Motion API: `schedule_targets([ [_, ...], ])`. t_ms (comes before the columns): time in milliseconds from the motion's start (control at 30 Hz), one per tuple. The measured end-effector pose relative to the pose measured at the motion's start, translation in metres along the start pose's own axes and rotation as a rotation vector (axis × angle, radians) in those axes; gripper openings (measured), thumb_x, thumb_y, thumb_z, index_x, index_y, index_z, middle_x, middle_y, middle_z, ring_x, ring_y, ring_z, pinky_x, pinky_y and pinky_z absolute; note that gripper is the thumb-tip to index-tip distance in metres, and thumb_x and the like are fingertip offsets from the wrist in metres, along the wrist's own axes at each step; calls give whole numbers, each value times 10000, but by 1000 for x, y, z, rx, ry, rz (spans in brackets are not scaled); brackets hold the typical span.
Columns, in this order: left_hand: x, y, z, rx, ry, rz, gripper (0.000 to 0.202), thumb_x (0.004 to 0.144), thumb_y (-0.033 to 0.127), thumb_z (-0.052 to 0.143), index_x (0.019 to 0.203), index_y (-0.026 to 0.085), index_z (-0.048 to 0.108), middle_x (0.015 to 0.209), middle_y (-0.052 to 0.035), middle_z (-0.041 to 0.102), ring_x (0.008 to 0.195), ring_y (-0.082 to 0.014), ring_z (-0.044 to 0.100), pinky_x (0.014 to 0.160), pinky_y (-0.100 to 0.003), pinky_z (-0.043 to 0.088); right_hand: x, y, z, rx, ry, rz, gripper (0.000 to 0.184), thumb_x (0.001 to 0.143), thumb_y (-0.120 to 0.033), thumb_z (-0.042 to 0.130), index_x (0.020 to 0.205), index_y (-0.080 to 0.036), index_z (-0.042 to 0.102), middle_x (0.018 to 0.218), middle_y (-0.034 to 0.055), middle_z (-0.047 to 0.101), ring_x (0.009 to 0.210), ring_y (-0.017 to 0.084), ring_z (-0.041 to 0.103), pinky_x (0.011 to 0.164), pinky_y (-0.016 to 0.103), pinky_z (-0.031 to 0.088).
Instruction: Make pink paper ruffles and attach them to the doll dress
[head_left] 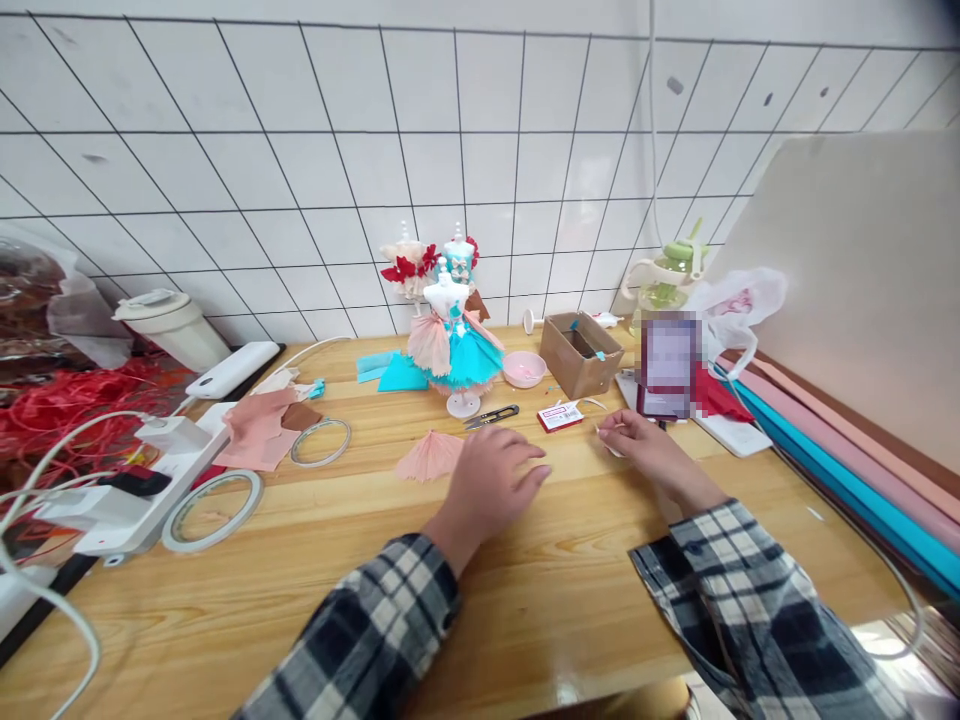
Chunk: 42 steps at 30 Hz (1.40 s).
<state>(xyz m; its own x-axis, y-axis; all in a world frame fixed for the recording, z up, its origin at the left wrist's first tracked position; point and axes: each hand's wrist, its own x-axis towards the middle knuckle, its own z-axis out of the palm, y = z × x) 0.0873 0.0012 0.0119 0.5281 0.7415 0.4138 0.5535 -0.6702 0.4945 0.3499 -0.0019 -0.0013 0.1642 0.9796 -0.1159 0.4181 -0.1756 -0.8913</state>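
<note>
My left hand (495,480) rests palm down on the wooden table (375,560), fingers loosely curled, just right of a pleated pink fabric fan (429,456). My right hand (637,440) lies further right, its fingertips pinched on something thin and pale that I cannot name. Thread snips (491,416) and a small red and white packet (560,416) lie just beyond the hands. Behind them stands a small mannequin in a turquoise and pink dress (454,345).
A pink bowl (524,369), an open cardboard box (581,352) and a phone (667,365) sit behind. Tape rings (212,510), pink cloth (259,428), a power strip (142,490) and cables crowd the left. Coloured paper rolls (847,470) line the right edge.
</note>
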Motion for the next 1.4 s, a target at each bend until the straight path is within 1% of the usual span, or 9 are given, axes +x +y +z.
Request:
schedule_targets([
  [133,22,27,43,-10,-75,-59,367,817,563,606,910,232,735,920,-84,695,956,-267,540,860,-430,347,-5,-5,16,198,-12,35,463,747,-458,640,1097,-257,414,573,-96,526,427,98,354,464,230,252],
  [233,28,28,55,-17,-78,-161,429,816,629,562,816,229,720,859,-78,693,921,-267,543,845,-449,323,-6,-8,25,231,-87,-76,386,750,-437,648,1034,-243,476,542,-100,446,455,102,361,480,234,251],
  [333,29,24,50,30,2,-228,436,754,634,637,858,214,685,898,-82,675,958,-288,523,899,-491,286,-5,-8,30,188,-108,-157,275,760,-415,635,933,-222,543,564,-75,439,500,115,391,511,252,282],
  [467,26,21,43,27,2,-131,417,724,529,725,1027,249,668,1067,-73,646,1082,-298,477,992,-521,215,-3,-5,34,225,-105,-145,258,759,-428,639,910,-229,575,569,-71,429,488,119,377,492,257,272],
  [733,24,15,58,-198,-71,-368,95,807,296,642,805,251,726,955,-37,706,1026,-254,551,899,-451,315,-3,-3,38,225,-165,-110,304,794,-501,617,932,-233,583,569,-64,457,458,116,383,459,256,280],
  [900,21,10,52,-169,-70,-319,74,795,243,628,783,237,700,928,-30,697,999,-243,555,870,-429,332,-4,-2,24,-113,92,-315,338,841,-484,591,1050,-230,667,624,-23,487,575,159,469,562,299,376],
  [1000,19,8,46,-81,-65,-235,71,809,245,613,802,235,684,934,-37,680,1002,-248,533,880,-439,327,-7,-5,18,-364,78,-587,282,867,-396,591,1099,-278,700,1027,74,602,924,232,572,803,381,453],
  [1100,18,8,41,-10,-74,-144,77,826,242,594,827,229,670,953,-44,669,1011,-249,520,892,-446,319,-9,-8,19,-573,25,-766,192,864,-297,603,998,-291,740,1343,74,490,1201,286,476,995,459,388],
  [1400,17,11,37,205,-98,-32,154,866,342,575,874,196,621,947,-60,651,1008,-251,522,1012,-504,251,-7,-7,29,-657,40,-819,74,825,-203,636,814,-231,703,1256,78,562,1171,272,508,1011,490,394],
])
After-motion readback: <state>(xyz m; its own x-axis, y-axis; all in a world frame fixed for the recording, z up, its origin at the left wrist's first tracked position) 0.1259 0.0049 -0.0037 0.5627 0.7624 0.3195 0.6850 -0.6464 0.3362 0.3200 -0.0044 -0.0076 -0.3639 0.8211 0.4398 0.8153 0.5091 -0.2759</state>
